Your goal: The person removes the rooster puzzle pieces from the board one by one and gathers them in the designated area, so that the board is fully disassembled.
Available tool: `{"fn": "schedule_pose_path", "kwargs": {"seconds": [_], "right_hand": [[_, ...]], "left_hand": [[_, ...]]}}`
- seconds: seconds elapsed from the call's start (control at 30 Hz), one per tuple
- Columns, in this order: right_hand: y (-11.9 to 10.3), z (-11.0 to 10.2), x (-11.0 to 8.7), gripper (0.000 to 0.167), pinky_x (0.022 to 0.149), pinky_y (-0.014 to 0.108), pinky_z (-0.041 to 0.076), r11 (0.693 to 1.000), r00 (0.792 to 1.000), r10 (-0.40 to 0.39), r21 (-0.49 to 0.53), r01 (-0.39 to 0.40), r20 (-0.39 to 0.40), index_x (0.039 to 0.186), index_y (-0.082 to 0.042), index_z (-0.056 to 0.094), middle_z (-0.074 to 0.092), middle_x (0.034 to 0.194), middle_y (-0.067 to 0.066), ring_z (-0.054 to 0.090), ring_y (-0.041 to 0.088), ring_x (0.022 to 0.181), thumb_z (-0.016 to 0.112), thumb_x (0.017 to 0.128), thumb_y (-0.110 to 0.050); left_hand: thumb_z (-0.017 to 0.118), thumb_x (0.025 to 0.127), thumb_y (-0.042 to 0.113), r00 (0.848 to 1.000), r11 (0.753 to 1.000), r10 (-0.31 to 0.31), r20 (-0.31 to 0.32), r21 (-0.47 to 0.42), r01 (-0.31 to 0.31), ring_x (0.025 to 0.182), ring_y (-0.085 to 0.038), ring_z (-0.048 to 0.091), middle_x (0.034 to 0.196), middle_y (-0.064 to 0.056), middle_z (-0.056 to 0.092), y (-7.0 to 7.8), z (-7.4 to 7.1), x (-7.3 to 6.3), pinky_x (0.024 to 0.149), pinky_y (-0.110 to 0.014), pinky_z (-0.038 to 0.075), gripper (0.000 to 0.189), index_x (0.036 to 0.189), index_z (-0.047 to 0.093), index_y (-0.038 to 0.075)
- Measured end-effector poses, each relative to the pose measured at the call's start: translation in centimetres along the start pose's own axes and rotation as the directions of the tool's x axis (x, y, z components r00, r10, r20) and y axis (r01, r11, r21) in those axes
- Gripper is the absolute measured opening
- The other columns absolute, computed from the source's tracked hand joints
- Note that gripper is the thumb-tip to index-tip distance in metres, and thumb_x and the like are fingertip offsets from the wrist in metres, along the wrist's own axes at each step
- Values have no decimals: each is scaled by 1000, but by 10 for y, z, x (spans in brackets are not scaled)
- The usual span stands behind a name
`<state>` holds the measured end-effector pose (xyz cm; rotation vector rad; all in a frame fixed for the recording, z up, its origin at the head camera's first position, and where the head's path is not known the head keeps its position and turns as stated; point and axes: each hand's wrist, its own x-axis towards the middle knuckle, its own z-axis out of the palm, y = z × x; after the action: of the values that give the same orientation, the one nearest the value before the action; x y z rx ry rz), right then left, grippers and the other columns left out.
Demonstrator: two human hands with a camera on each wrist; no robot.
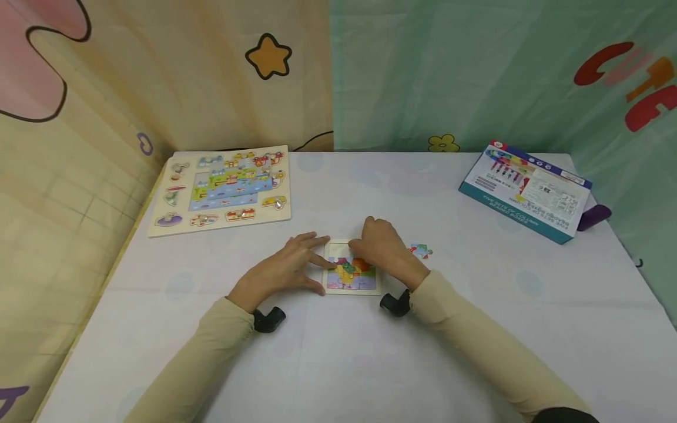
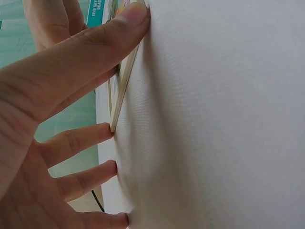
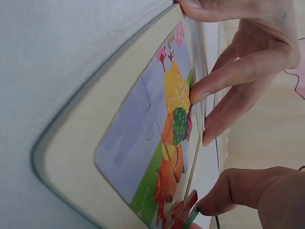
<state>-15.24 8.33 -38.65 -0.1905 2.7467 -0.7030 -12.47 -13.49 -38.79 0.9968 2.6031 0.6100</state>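
A small framed jigsaw puzzle (image 1: pixel 351 292) lies on the table, partly filled with a colourful picture in yellow, orange, green and lilac. My left hand (image 1: pixel 290 263) rests along its left side with the fingers spread. The thumb (image 2: pixel 133 14) touches the near edge of the frame, while one fingertip (image 3: pixel 200 96) presses on the fitted pieces. Over the upper right part of the puzzle, my right hand (image 1: pixel 385 244) pinches a red and green puzzle piece (image 3: pixel 183 212) low over the picture. In the head view this piece is hidden under the hand.
A loose puzzle piece (image 1: pixel 421 251) lies just right of the right hand. A large wooden peg puzzle board (image 1: pixel 222 230) is at the back left. At the back right sits a teaching-toy box (image 1: pixel 529 191) with a dark purple object (image 1: pixel 595 217) beside it.
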Motion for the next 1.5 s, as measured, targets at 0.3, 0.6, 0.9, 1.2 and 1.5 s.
{"fn": "schedule_pose_path", "kwargs": {"seconds": [0.3,0.6,0.9,1.2,1.5], "right_hand": [[11,-3,-4,17,62,30,43,990,991,-122,63,126,-51,85,-5,61,55,83,8,51,21,73,62,89,-22],[17,-6,-5,8,63,31,44,959,956,-275,36,280,-104,81,-9,67,57,78,4,51,19,72,63,86,-14],[23,-10,-9,5,51,27,44,959,953,-284,-22,283,-104,90,-17,69,65,77,0,54,15,63,64,91,-19],[35,-18,-18,20,73,34,45,947,949,-313,53,315,-43,108,-15,77,70,94,1,56,18,84,67,90,-13],[51,-20,-20,23,49,25,35,936,961,-272,219,275,-45,110,-16,78,72,94,3,44,15,53,71,89,-11]], "left_hand": [[90,67,34,1000,1000,-14,8,2,14,142,-44,26,150,-18,43,0,-1,0,111,-67,18,51,114,76,16],[89,68,33,1000,1000,-19,11,-3,19,143,-43,26,151,-18,42,1,-1,-1,112,-65,16,51,114,76,17],[89,68,32,999,999,-43,15,-22,43,144,-41,24,152,-15,41,1,0,-2,114,-63,14,52,115,75,16],[90,68,33,999,999,-36,12,-18,36,144,-42,24,152,-16,41,1,0,-1,114,-64,15,52,115,75,16],[89,69,33,999,999,-46,19,-22,47,145,-41,22,153,-15,40,1,1,-1,115,-62,13,52,117,75,17]]}}
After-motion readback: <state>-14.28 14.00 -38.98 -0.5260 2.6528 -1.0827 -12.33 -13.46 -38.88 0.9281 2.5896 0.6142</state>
